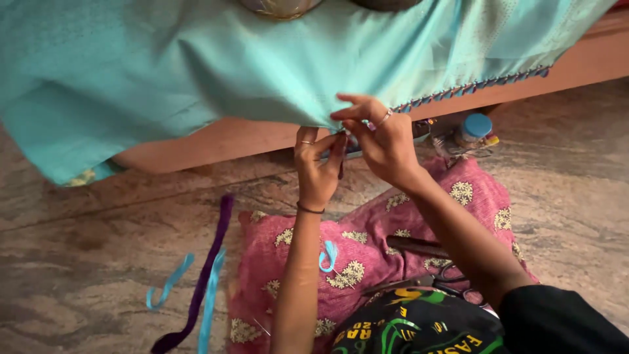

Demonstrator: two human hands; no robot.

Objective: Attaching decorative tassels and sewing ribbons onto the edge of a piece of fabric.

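from my remote seat: both hands meet at the lower edge of a turquoise cloth (196, 65) draped over a wooden bench (229, 141). my left hand (318, 167), w/ a ring and a dark wrist band, pinches the cloth's hem, grip clenched on the fabric. my right hand (383, 141), also ringed, sits just beside it, thumb and fingers pinched at the same bit of hem; can't tell if a needle is in that grip, too small to see. a beaded trim (468, 88) in blue and red runs along the hem to the right of the hands. below, a pink floral cushion (406, 216) lies on the stone floor (78, 262), w/ a loop of light blue thread (327, 254), a dark comb (416, 246) and scissors (452, 275) on it. left of the cushion, a purple ribbon (206, 275) and light blue ribbons (170, 282) lie on the floor. a small jar w/ a blue lid (473, 128) stands near the bench, behind the right hand.
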